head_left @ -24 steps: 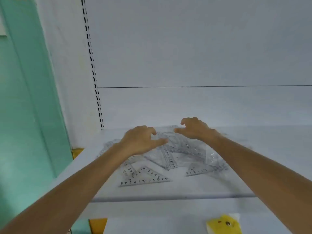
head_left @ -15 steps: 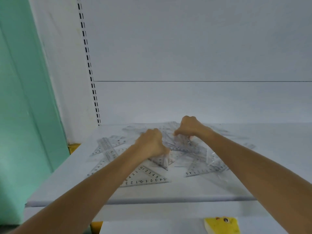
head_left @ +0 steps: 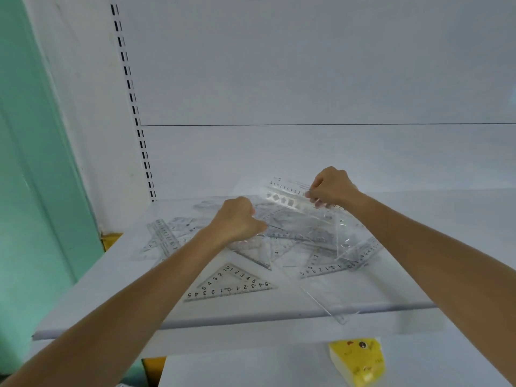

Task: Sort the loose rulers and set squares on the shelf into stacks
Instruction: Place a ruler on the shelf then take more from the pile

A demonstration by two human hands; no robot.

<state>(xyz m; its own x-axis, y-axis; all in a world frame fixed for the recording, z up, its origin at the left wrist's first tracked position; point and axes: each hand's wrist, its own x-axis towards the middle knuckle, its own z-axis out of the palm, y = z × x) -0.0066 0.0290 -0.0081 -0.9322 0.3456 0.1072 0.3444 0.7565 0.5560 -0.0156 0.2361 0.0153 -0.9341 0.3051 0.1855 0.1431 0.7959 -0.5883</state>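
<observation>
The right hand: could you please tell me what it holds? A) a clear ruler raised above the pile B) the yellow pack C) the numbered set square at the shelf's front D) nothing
A: the right hand pinches one end of a clear ruler, lifted above the pile.

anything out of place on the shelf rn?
Yes. One clear plastic piece juts past the front edge of the shelf, its corner hanging in air, so it could slip off. The rest lie in a crisscrossed heap, not stacks. The right hand pinches a ruler above it.
</observation>
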